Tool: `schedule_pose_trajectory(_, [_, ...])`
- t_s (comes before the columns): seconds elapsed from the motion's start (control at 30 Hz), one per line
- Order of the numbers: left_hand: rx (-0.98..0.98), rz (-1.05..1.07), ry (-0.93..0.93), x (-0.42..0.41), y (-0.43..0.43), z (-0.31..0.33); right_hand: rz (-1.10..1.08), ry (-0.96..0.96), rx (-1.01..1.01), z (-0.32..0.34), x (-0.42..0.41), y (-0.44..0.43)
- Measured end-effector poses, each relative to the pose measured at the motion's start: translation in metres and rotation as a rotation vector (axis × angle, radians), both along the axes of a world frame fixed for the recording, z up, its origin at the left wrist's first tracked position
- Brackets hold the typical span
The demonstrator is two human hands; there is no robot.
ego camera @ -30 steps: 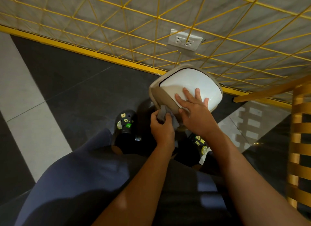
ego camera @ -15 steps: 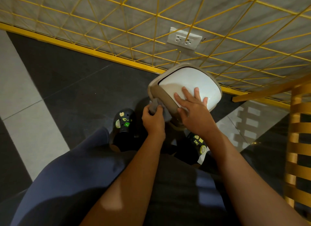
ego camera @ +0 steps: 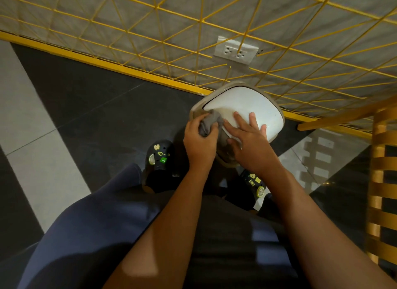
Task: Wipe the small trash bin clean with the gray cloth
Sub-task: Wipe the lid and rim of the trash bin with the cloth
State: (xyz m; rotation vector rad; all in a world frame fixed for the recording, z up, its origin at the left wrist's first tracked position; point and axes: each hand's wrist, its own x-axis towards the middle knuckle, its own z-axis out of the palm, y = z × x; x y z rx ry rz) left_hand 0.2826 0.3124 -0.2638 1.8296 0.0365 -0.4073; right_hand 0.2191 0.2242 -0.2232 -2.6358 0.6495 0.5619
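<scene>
Currently holds the small trash bin (ego camera: 242, 101) tipped back toward the body, white lid (ego camera: 264, 114) facing up at the camera, beige rim and side framing it. Has it just above and between the two black clogs (ego camera: 160, 159), near the yellow strip (ego camera: 107, 64) at the foot of the wall (ego camera: 71, 15); contact between its base and the floor (ego camera: 96, 108) hidden behind the hands, so cannot tell. Grips a bunched gray cloth (ego camera: 209, 125) in the left hand (ego camera: 199, 142), fingers curled tight round it, and presses it onto the near left corner of the bin, right at the seam between white lid and beige rim. Lays the right hand (ego camera: 251, 144) flat on the lid, fingers straight and spread, thumb down against the beige side just beside the cloth; grasps nothing with that hand, only presses. Stands on a dark tiled floor crossed by a pale band on the left. Wears blue trousers (ego camera: 86, 224), and clogs dotted with small green and yellow charms. Faces a gray wall behind a yellow wire grid (ego camera: 158, 20), with a white double socket (ego camera: 235, 51) set in the wall just above the bin. Has a yellow slatted wooden frame (ego camera: 380, 181) at the right edge, well apart from both hands.
</scene>
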Motion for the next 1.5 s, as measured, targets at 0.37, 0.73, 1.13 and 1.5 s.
schedule_pose_trajectory(0.37, [-0.084,0.288,0.413,-0.008,0.022,-0.004,0.154,0.07,-0.013,0.026,0.0,-0.053])
schedule_pose_trajectory(0.73, [-0.078,0.268,0.376,-0.005,0.019,-0.004,0.216,0.067,-0.06,0.003,-0.012,-0.067])
schedule_pose_trajectory(1.13, [-0.106,0.308,0.315,0.011,0.017,0.008,-0.269,0.078,-0.258,0.0,-0.005,-0.019])
schedule_pose_trajectory(1.5, [-0.045,-0.077,0.337,0.023,-0.009,0.015,-0.275,0.177,-0.215,0.005,-0.007,-0.02])
